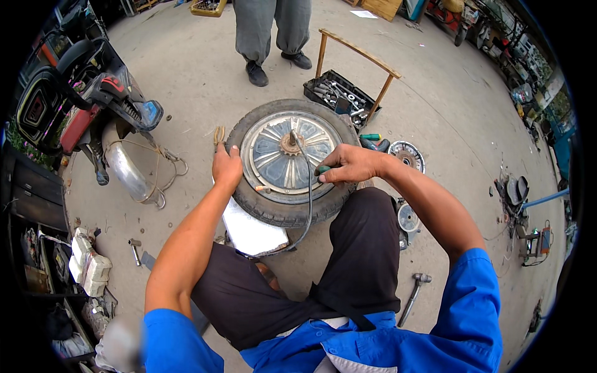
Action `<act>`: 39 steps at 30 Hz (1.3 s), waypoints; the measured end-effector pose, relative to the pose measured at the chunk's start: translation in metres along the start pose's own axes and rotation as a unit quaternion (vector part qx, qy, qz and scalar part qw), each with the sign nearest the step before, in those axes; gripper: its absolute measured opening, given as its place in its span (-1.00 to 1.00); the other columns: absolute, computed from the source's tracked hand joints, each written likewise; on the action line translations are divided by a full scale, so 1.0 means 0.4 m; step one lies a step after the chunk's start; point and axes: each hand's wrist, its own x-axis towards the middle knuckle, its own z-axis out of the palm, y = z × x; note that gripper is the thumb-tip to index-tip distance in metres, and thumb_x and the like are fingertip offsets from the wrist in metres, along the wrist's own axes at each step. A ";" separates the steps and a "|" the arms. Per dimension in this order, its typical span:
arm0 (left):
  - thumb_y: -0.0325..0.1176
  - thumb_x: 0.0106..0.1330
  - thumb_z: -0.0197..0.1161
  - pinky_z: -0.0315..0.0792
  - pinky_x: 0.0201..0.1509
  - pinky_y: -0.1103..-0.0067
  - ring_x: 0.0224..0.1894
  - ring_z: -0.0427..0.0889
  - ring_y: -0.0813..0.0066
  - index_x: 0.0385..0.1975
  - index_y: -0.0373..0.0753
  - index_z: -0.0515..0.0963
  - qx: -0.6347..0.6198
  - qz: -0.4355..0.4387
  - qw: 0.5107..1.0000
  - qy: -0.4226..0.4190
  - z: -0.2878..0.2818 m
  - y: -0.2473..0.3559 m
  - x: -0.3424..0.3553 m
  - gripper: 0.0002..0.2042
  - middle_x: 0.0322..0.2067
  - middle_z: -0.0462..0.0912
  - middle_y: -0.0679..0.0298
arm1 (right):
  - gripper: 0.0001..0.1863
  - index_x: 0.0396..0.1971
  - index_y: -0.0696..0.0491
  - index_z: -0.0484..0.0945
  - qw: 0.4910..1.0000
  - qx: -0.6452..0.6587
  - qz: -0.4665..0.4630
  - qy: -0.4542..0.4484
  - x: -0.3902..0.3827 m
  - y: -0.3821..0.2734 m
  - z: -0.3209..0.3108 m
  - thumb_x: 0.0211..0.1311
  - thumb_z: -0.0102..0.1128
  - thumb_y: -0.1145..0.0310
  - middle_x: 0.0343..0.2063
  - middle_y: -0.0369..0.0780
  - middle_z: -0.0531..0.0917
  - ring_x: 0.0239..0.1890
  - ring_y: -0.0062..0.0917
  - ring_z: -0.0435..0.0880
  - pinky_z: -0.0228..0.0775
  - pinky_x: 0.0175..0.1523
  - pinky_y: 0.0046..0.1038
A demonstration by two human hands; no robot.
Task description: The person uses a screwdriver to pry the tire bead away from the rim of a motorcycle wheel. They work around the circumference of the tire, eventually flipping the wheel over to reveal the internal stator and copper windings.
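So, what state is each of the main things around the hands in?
Left hand: closed around yellow pliers.
Right hand: closed around a green-handled tool, tip hidden.
Hub-motor wheel: lying flat, tyre mounted.
Cable: emerging at the axle, draped over the tyre.
Toolbox: open, filled with tools.
Hammer: lying on the floor.

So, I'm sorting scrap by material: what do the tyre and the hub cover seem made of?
Tyre: matte black rubber, judging by its dull, treaded surface. Hub cover: probably cast metal, with silvery ribs between darker, seemingly painted panels.
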 end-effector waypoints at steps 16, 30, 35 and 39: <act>-0.17 0.45 0.06 0.37 0.24 0.22 0.17 0.53 -0.17 0.23 -0.34 0.40 0.007 -0.016 1.000 0.016 0.002 -0.010 0.001 -0.53 0.10 0.57 -0.21 | -0.60 -0.36 0.23 0.72 0.971 0.161 0.010 0.175 -0.019 0.001 0.095 0.35 0.33 0.11 -0.63 -0.39 0.51 -0.55 -0.74 0.40 0.26 -0.46 -0.56; -0.17 0.43 0.05 0.34 0.30 0.18 0.19 0.50 -0.24 0.30 -0.45 0.32 0.022 -0.015 1.000 0.005 -0.005 0.012 -0.011 -0.45 0.12 0.52 -0.32 | -0.58 -0.38 0.22 0.66 0.984 0.056 0.007 0.167 -0.018 0.008 0.082 0.39 0.25 0.09 -0.65 -0.27 0.53 -0.55 -0.63 0.46 0.34 -0.40 -0.42; -0.18 0.43 0.05 0.35 0.29 0.19 0.19 0.50 -0.25 0.28 -0.46 0.34 0.017 -0.007 1.000 0.004 -0.010 0.009 -0.009 -0.45 0.12 0.52 -0.32 | -0.57 -0.34 0.25 0.64 0.979 -0.074 -0.043 0.188 -0.023 -0.017 0.086 0.37 0.24 0.10 -0.62 -0.03 0.56 -0.55 -0.41 0.52 0.41 -0.31 -0.25; -0.19 0.43 0.05 0.35 0.29 0.19 0.19 0.50 -0.25 0.28 -0.46 0.33 0.021 -0.003 1.000 0.000 -0.008 0.007 -0.001 -0.46 0.11 0.53 -0.31 | -0.59 -0.30 0.26 0.65 0.964 -0.092 -0.045 0.245 -0.034 -0.023 0.075 0.39 0.21 0.12 -0.61 -0.02 0.57 -0.54 -0.42 0.54 0.41 -0.30 -0.26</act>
